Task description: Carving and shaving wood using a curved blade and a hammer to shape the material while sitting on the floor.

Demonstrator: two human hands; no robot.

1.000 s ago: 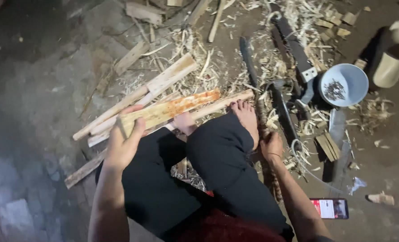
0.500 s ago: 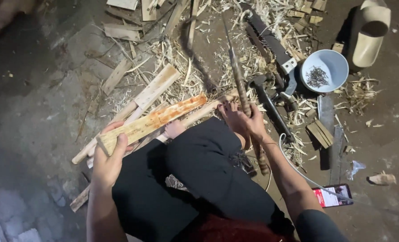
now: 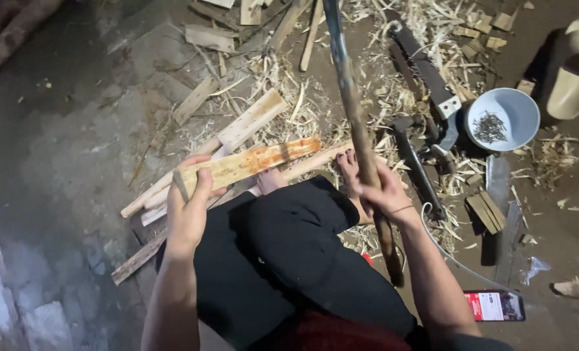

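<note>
A bare, dark grey floor [image 3: 55,149] of rough, patchy concrete is seen from above, dimly lit at the left and brighter toward the upper right. Pale wood shavings [image 3: 426,26] and offcuts [image 3: 209,39] are scattered across it. A white bowl [image 3: 521,107] holding small dark nails is set at the right, and a phone [image 3: 495,305] is laid near the lower edge.

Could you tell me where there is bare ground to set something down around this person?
Free: the dark concrete floor beyond the left hand, and the patch between the phone and bowl. Crowded: around the plank, shavings and saw.
</note>
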